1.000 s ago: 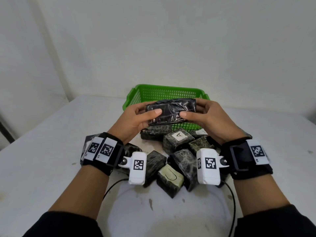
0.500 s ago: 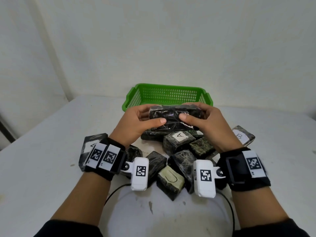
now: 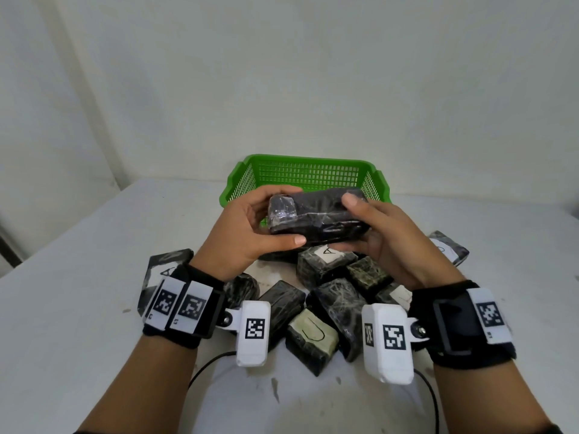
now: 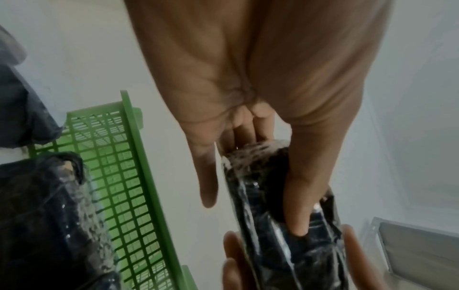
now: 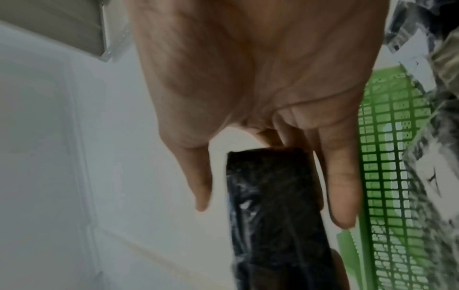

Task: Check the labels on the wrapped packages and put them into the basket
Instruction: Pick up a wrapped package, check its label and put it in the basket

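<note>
A long black package wrapped in clear film is held in the air in front of the green mesh basket. My left hand grips its left end, thumb underneath and fingers behind. My right hand grips its right end, with the thumb on top. No label shows on the faces turned to me. The left wrist view shows the package between thumb and fingers, and the right wrist view shows the package in the same kind of hold. The basket looks empty where its inside shows.
A heap of wrapped packages lies on the white table under my hands, some with white labels marked A or U. One package lies at the left, another at the right. A wall stands behind the basket.
Both hands have turned the black package, so its left end face now points toward me. My hands have also come a little nearer with it.
</note>
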